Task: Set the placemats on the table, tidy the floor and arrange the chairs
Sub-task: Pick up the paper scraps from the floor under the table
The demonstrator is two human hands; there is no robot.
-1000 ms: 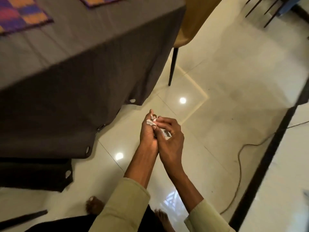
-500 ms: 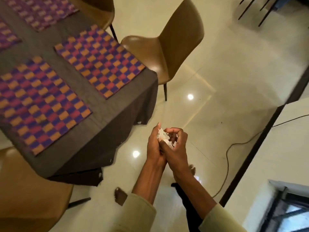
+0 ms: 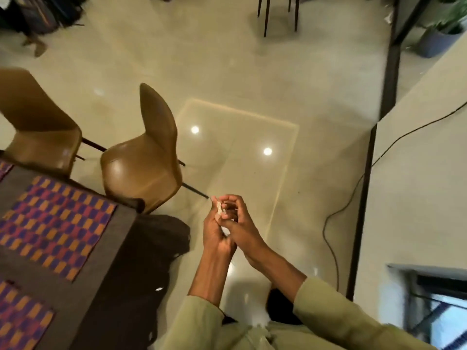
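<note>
My left hand (image 3: 216,236) and my right hand (image 3: 240,223) are pressed together in front of me, above the floor by the table's corner. Between them they hold small white paper scraps (image 3: 219,208), and both sets of fingers curl round the scraps. A purple and orange checked placemat (image 3: 55,223) lies on the dark-clothed table (image 3: 106,269) at the left. A second placemat (image 3: 20,317) lies nearer the bottom left. Two tan chairs (image 3: 146,162) (image 3: 38,125) stand at the table's far side.
A black cable (image 3: 336,223) trails over the glossy tiled floor (image 3: 252,84) along a low white wall (image 3: 417,185) on the right. Dark chair legs (image 3: 278,13) and a potted plant (image 3: 439,34) stand at the back. Bags (image 3: 38,13) lie at the top left.
My view has risen and swung away from the table, so the chairs and more floor show. My hands stay joined round the paper scraps.
</note>
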